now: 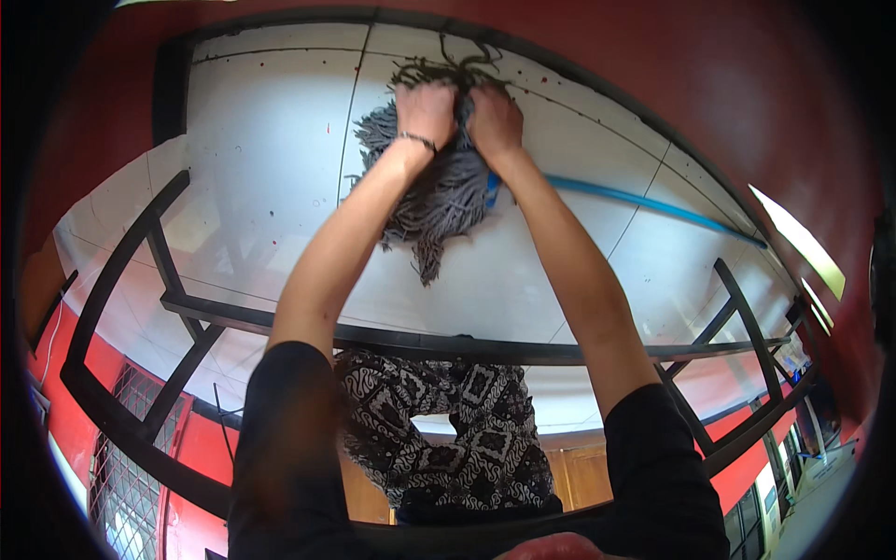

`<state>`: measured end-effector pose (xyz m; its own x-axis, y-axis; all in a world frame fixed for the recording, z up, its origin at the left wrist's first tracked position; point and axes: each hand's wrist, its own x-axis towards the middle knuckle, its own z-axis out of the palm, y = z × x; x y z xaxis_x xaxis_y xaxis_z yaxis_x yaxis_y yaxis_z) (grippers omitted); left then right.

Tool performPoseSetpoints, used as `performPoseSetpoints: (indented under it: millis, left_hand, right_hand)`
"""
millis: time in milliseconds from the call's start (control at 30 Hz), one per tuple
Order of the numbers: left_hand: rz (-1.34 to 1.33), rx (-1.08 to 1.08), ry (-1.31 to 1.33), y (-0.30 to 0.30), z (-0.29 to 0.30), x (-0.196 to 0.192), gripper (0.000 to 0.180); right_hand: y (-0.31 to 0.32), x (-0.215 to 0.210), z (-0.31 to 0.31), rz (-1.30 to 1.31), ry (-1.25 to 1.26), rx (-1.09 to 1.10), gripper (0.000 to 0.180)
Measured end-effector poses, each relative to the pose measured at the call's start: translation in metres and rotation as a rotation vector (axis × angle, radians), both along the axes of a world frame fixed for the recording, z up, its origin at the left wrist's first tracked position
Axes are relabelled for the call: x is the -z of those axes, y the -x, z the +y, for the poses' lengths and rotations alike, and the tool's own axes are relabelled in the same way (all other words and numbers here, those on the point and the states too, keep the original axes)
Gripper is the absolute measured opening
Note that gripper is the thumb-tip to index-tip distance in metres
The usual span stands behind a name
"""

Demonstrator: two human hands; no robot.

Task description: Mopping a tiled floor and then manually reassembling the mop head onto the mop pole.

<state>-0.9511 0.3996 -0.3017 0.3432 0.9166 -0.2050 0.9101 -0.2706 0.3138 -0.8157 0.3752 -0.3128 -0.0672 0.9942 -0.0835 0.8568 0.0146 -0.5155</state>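
Left grip (427, 112) and right grip (494, 119) clench the grey mop (437, 198).

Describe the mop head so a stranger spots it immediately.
Find the white tiled surface in the upper half. There, the left hand and right hand clutch the mop head, a dark gray tangle. Its shagginess sets it apart from the smooth blue pole.
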Motion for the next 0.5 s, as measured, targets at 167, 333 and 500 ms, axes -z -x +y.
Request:
performPoseSetpoints:
  millis: [167,333,500]
  left_hand:
    - [0.084,-0.143,-0.018,-0.004,0.056,0.022,0.023]
    - [0.18,0.016,0.25,0.009,-0.011,0.003,0.022]
    - [0.0,0.028,0.163,0.016,-0.043,-0.007,0.027]
  right_hand:
    - [0.008,0.017,0.051,0.066,-0.089,0.083,0.02]
    - [0.008,-0.002,-0.015,-0.098,0.095,-0.151,0.015]
    - [0.009,-0.006,-0.037,-0.014,0.077,-0.073,0.015]
